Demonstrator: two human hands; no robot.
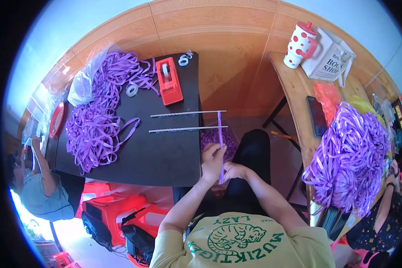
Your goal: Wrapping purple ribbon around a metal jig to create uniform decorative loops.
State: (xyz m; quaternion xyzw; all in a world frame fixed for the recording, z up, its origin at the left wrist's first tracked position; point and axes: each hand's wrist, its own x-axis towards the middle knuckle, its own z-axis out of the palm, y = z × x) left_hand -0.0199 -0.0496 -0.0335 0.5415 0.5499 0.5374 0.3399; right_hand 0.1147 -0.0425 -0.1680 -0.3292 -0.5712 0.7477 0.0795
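My left hand and my right hand both pinch a long purple ribbon strip that runs straight up from my lap. Its top end reaches the tip of the upper of two thin metal rods, and it crosses the lower rod; both rods stick out past the right edge of the black table. A small bundle of purple ribbon lies just behind my left hand. My dark trouser leg is under both hands.
On the black table lie a big heap of purple ribbon, a red tape dispenser and tape rolls. A wooden table at right holds more ribbon, a spotted mug and a white bag. Red stools stand lower left. A person sits at each side.
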